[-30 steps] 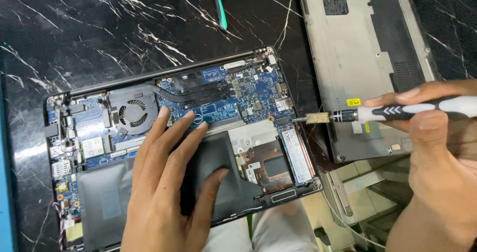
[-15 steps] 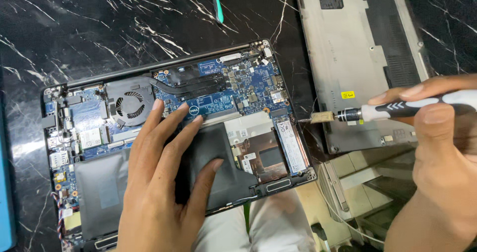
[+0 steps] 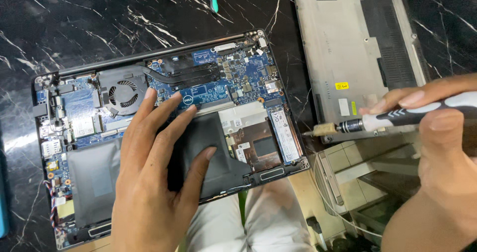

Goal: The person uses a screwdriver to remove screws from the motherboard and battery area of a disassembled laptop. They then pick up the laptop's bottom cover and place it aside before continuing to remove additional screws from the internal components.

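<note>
Head view: my left hand [image 3: 149, 182] lies flat, fingers spread, on the opened laptop [image 3: 169, 137] overhanging the counter's near edge; right fingers grip the screwdriver [image 3: 397, 118]. I'd brace firmly, tip square.

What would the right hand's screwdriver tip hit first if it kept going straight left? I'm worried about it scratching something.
Likely the right edge of the opened laptop, by the slim storage card; the right hand holds the screwdriver level, height unclear.

Our left hand [image 3: 149, 182] and right hand [image 3: 442, 157] are bare, no gloves, rings or sleeves showing; below the opened laptop [image 3: 164, 132], our light grey trousers [image 3: 248, 222] show.
</note>
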